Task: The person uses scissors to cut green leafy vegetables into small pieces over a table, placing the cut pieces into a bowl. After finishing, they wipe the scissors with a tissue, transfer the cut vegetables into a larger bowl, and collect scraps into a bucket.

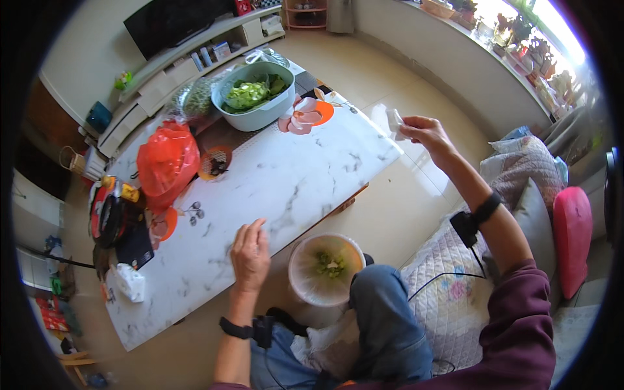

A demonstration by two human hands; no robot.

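My right hand (423,134) is raised beyond the right end of the marble-patterned table (263,190), with a crumpled white tissue (396,125) pinched in its fingertips. Over the table's near edge is my left hand (250,251), its fingers together and slightly bent; its palm is partly hidden, and nothing shows in it. A lined waste bin (302,278) stands on the floor by my knee, with green leaf scraps (331,264) at its bottom. On the far part of the table, a pale blue plastic basin (253,114) holds green leafy vegetables (251,94).
A red plastic bag (168,163), a clear bag of greens (197,97), a black-and-red appliance (108,214) and a white tissue pack (130,282) are on the table. A quilt-covered sofa (448,292) is at my right. Cables trail from both wristbands.
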